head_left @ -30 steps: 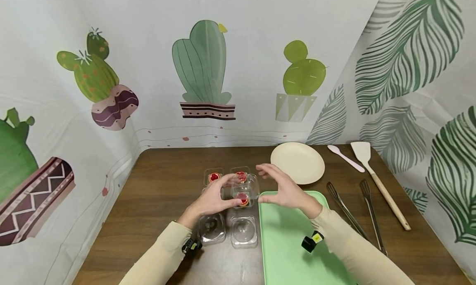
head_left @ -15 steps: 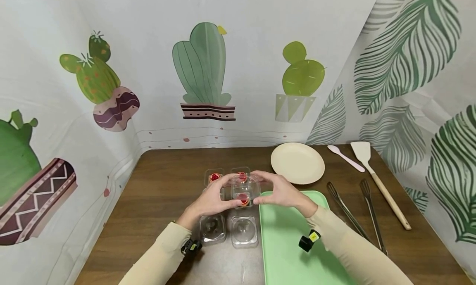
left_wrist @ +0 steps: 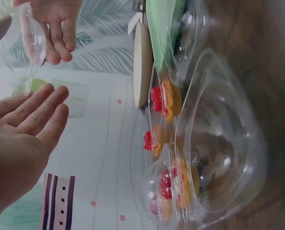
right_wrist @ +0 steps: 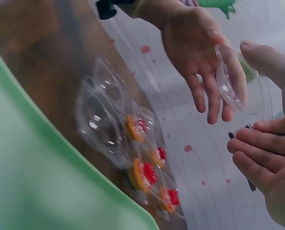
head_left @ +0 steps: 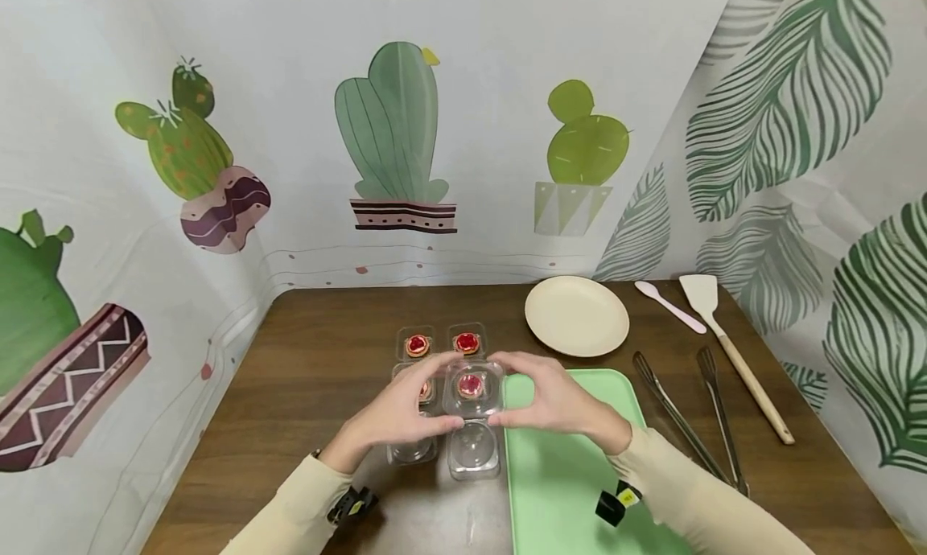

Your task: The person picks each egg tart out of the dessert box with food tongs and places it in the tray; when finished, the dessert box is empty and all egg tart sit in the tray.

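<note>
A clear plastic domed lid (head_left: 474,409) is held up between both hands above the table. My left hand (head_left: 391,406) grips its left side, thumb at the near edge and fingers at the far edge. On the opposite side my right hand (head_left: 554,394) grips it the same way. Through the lid a red-topped tart (head_left: 471,386) shows below. In the left wrist view the lid (left_wrist: 34,40) is raised well above the tarts (left_wrist: 167,98). Other red-topped tarts (head_left: 417,346) sit in clear plastic containers behind and to the left, one partly hidden by my left hand.
Two clear domed plastic pieces, one of them (head_left: 474,449) in plain view, lie nearer me. A green tray (head_left: 572,474) stands at the right. Behind it are a cream plate (head_left: 577,316), a pink spoon (head_left: 669,307), a spatula (head_left: 746,362) and metal tongs (head_left: 681,418).
My right hand came in from the right and took hold of the lid's right side. Both hands then brought the lid a little nearer to me, uncovering the back right tart.
</note>
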Action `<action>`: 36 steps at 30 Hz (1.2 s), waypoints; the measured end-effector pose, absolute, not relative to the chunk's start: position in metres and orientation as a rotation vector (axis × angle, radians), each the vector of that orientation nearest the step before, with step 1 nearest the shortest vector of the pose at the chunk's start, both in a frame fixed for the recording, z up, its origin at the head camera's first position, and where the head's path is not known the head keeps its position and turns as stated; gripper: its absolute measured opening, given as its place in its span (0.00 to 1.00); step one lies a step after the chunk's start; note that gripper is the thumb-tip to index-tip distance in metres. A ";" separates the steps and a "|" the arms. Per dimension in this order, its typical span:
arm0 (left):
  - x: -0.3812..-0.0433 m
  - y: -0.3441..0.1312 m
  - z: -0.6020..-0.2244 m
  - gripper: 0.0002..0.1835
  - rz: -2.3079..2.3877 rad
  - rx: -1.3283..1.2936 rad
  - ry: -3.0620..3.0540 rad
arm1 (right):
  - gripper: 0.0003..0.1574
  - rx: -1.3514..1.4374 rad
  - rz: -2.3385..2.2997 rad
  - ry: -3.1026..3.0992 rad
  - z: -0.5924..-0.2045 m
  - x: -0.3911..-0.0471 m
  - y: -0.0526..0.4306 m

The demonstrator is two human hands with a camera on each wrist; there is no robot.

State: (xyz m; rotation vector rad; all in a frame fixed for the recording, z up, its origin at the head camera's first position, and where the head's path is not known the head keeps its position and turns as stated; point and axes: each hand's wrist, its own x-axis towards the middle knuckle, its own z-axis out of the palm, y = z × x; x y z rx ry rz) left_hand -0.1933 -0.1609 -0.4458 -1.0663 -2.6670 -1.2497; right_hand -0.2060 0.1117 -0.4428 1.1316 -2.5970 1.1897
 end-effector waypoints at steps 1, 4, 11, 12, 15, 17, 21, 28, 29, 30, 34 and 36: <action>-0.189 -0.161 -0.445 0.45 -1.225 -1.079 -2.676 | 0.49 1.135 1.168 -2.605 -0.443 -0.201 0.112; -0.178 -0.162 -0.443 0.45 -1.122 -1.104 -2.717 | 0.50 1.150 1.121 -2.612 -0.446 -0.188 0.113; -0.149 -0.161 -0.446 0.45 -0.910 -1.143 -2.765 | 0.53 1.237 1.010 -2.588 -0.454 -0.163 0.113; -0.144 -0.161 -0.447 0.45 -0.889 -1.154 -2.767 | 0.53 1.247 0.985 -2.589 -0.456 -0.159 0.113; -0.130 -0.159 -0.452 0.45 -0.850 -1.166 -2.796 | 0.54 1.279 0.919 -2.576 -0.463 -0.148 0.114; -0.120 -0.157 -0.454 0.44 -0.820 -1.153 -2.835 | 0.54 1.300 0.878 -2.570 -0.468 -0.141 0.114; -0.105 -0.153 -0.462 0.44 -0.791 -1.113 -2.899 | 0.55 1.323 0.797 -2.580 -0.478 -0.129 0.116; -0.087 -0.149 -0.480 0.46 -0.726 -1.092 -2.891 | 0.57 1.359 0.621 -2.540 -0.489 -0.114 0.118; -0.085 -0.149 -0.483 0.46 -0.722 -1.088 -2.891 | 0.57 1.367 0.597 -2.519 -0.491 -0.113 0.118; -0.083 -0.149 -0.485 0.46 -0.723 -1.086 -2.895 | 0.57 1.374 0.574 -2.496 -0.492 -0.112 0.118; -0.077 -0.150 -0.494 0.46 -0.676 -1.101 -2.889 | 0.55 1.404 0.507 -2.423 -0.498 -0.109 0.118; -0.075 -0.150 -0.498 0.46 -0.612 -1.122 -2.855 | 0.55 1.412 0.494 -2.404 -0.501 -0.107 0.118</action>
